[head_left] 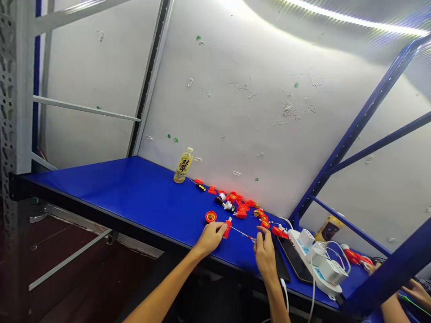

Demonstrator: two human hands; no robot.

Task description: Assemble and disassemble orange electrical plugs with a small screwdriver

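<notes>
My left hand [211,237] pinches a small red plastic plug part [227,228] with a white piece at its top, just above the table's front half. In my right hand [264,252] is a screwdriver [240,232], its thin metal shaft pointing left toward the red part. Its tip is at or near that part; contact is too small to make out. My fingers cover most of the handle. A round red lamp socket [210,216] with a brass-coloured inside lies just beyond my left hand.
Red plug and socket parts [240,212] lie scattered along the wall. Behind them are a yellow-black screwdriver [201,187] and a drink bottle [183,166]. A phone [296,260] and a white power strip [318,264] lie right. Another person's hands [415,294] show beyond the blue post [387,273].
</notes>
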